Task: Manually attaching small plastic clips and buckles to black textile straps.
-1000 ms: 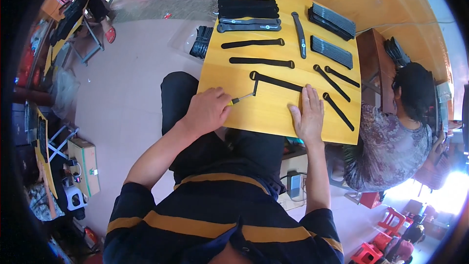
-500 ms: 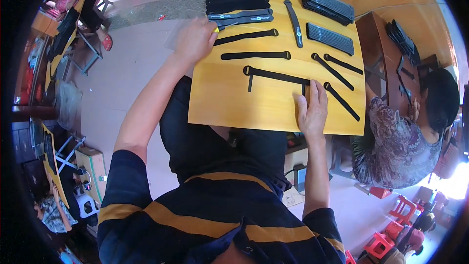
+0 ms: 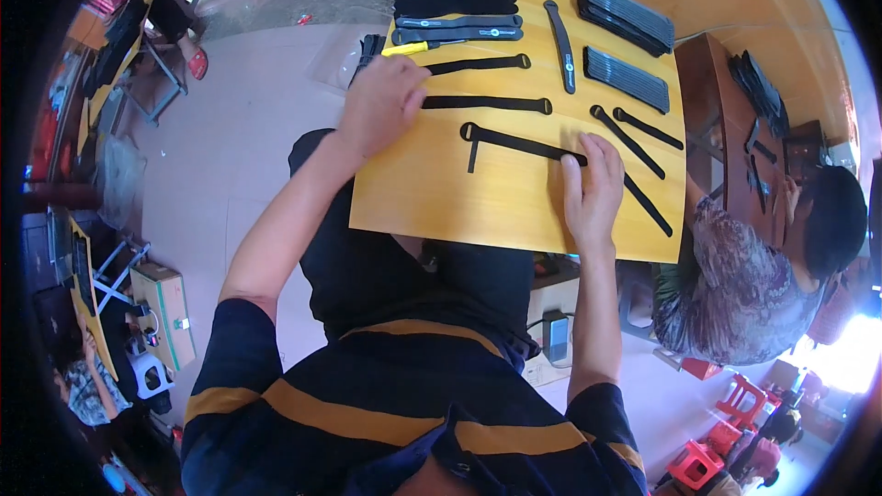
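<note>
Where it reached far before, left hand (image 3: 381, 106) nearer, curled at yellow tool (image 3: 405, 49).

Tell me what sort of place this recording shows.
Probably a small assembly workshop: black straps lie in rows on a yellow worktable, stacks of black strap parts sit at its far edge, and another person works alongside.

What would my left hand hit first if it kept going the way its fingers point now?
Probably the yellow-handled tool, just past the left hand near the board's far left edge. Beyond it lie the grey straps. Height above the board is hard to judge.
</note>
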`<state>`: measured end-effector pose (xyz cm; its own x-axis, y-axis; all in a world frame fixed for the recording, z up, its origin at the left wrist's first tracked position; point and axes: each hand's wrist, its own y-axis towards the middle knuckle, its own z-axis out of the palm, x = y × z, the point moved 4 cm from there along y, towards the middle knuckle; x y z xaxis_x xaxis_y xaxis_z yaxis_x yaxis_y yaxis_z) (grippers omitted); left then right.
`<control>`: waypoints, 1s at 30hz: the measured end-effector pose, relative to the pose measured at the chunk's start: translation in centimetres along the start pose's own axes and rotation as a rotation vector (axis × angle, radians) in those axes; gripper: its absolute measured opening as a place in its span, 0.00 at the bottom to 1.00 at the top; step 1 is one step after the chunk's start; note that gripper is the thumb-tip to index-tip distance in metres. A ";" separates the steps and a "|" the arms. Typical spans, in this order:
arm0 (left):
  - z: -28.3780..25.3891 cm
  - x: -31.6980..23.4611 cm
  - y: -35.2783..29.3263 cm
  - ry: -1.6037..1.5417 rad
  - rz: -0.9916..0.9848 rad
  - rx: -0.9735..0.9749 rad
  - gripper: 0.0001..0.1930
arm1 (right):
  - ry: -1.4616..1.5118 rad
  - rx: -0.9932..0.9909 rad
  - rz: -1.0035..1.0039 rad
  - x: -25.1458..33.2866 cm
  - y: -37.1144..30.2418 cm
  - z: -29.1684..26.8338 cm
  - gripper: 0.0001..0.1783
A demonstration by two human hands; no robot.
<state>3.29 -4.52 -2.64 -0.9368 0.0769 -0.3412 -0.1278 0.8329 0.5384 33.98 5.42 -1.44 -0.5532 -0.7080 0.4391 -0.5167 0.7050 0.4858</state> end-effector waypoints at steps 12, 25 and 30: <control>-1.2 -3.3 -5.6 -0.196 -0.211 -0.002 0.10 | 0.092 0.273 -0.258 3.9 8.5 9.9 0.11; -1.7 -2.7 -7.6 -0.282 -0.293 -0.058 0.09 | 0.074 0.471 -0.160 4.2 9.8 11.9 0.07; -1.2 -2.5 -8.0 -0.276 -0.270 -0.111 0.08 | 0.182 0.620 -0.024 2.8 10.6 12.6 0.11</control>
<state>6.32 -12.07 -5.18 -0.7442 0.0201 -0.6677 -0.4058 0.7804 0.4757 18.69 11.41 -4.61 -0.4454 -0.6813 0.5809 -0.8391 0.5440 -0.0054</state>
